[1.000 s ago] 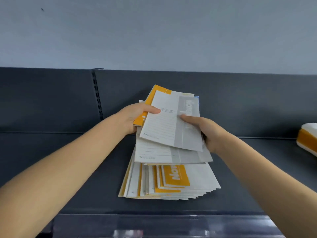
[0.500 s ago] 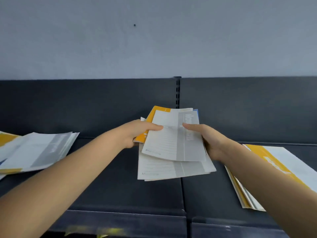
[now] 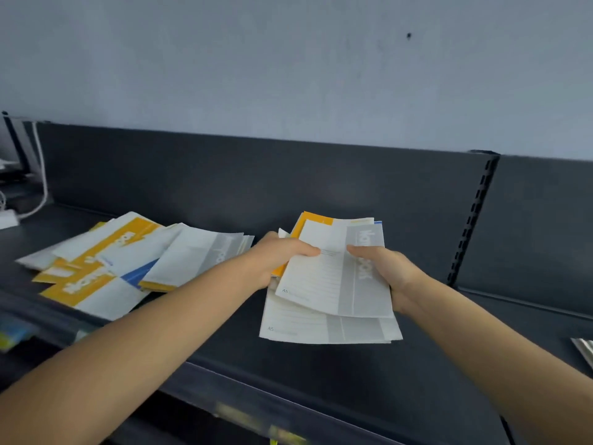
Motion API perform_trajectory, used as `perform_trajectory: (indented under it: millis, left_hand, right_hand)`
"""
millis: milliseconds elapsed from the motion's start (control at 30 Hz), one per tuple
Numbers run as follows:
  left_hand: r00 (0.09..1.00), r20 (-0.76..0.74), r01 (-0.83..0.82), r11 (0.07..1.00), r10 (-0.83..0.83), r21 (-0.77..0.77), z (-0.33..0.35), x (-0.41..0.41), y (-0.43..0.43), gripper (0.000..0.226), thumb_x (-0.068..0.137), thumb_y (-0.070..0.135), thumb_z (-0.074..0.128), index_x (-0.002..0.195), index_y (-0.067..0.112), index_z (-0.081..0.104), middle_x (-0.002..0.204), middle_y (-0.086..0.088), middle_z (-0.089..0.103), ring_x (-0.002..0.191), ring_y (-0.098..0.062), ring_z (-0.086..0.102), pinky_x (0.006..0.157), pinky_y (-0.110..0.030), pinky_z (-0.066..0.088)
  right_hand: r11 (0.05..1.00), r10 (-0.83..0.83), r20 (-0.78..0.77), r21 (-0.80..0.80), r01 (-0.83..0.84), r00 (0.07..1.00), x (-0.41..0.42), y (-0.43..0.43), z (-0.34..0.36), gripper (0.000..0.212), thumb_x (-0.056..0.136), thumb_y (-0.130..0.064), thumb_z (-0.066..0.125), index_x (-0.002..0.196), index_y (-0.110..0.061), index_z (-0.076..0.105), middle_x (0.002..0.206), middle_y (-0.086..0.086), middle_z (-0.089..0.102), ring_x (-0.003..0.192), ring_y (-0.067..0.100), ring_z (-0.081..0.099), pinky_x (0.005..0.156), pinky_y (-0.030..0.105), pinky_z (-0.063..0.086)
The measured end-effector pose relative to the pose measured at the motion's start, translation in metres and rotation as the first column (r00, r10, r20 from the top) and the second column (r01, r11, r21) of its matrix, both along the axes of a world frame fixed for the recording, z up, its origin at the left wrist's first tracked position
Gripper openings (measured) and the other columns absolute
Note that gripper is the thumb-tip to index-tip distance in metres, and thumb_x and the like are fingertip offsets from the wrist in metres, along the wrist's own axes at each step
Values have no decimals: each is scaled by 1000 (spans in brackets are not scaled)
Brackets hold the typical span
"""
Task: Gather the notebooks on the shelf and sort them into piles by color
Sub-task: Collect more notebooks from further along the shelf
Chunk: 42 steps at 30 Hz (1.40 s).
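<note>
Both hands hold a small stack of notebooks (image 3: pixel 333 284) above the dark shelf (image 3: pixel 305 374). The top ones are white with a grey band; an orange one and a blue edge show behind them. My left hand (image 3: pixel 282 258) grips the stack's left side with the thumb on the top cover. My right hand (image 3: pixel 385 274) grips the right side, thumb on the grey band. To the left, a loose spread of notebooks (image 3: pixel 122 261) lies on the shelf: orange-and-white, grey-and-white and a blue one among them.
The shelf's dark back panel (image 3: pixel 288 187) rises behind, with a slotted upright (image 3: pixel 471 220) at the right. White cables (image 3: pixel 35 194) and a white block sit at the far left. A notebook corner (image 3: pixel 584 348) shows at the right edge.
My view and both hands with the held stack have shifted left along the shelf. The pile at the right has slid almost out of sight and the left spread has come into full view.
</note>
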<state>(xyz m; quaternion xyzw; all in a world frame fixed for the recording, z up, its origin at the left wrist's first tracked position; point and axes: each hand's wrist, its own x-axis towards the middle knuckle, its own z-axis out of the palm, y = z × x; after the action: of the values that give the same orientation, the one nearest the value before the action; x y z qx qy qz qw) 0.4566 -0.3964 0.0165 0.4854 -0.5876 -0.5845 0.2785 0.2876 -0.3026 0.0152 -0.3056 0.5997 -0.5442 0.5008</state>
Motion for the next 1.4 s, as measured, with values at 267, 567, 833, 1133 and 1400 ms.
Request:
perform_trajectory:
  millis: [267, 567, 833, 1133, 1400]
  left_hand:
    - [997, 55, 59, 998, -58, -18, 9, 121, -86, 66, 64, 15, 86, 123, 5, 59, 99, -10, 76, 83, -26, 75, 74, -44, 61]
    - [978, 179, 109, 994, -104, -21, 22, 238, -179, 69, 63, 9, 86, 125, 3, 56, 98, -12, 75, 79, -25, 75, 57, -33, 59]
    - [927, 359, 164, 979, -111, -120, 1, 268, -208, 103, 42, 33, 90, 132, 6, 47, 127, -6, 60, 113, -27, 60, 93, -41, 52]
    - [672, 741, 439, 801, 8, -407, -11, 249, -204, 89, 76, 60, 71, 145, 18, 35, 146, -7, 37, 135, -27, 35, 106, -39, 40]
    - [547, 835, 667, 573, 56, -476, 15, 174, -144, 97, 74, 74, 59, 147, 18, 31, 153, -6, 29, 142, -28, 23, 108, -38, 30]
  right_hand:
    - [995, -97, -80, -31, 95, 992, 122, -77, 0, 29, 87, -3, 59, 116, -1, 59, 99, 16, 69, 78, 31, 68, 62, 37, 57]
    - [991, -126, -138, 30, 132, 982, 239, -165, 2, 33, 86, 1, 58, 119, 2, 55, 110, 20, 66, 96, 36, 67, 83, 48, 57]
    - [989, -129, -261, 40, 144, 957, 274, -207, -16, 40, 82, -11, 68, 120, -3, 57, 111, 16, 66, 95, 30, 65, 72, 34, 53]
    - [994, -36, -765, 37, 100, 643, 263, -197, -26, 49, 96, -30, 55, 141, -14, 43, 134, 2, 52, 104, 18, 51, 79, 25, 38]
    - [982, -2, -951, 57, 181, 310, 195, -134, -12, 66, 95, -44, 51, 149, -14, 28, 152, 6, 33, 136, 26, 36, 102, 36, 40]
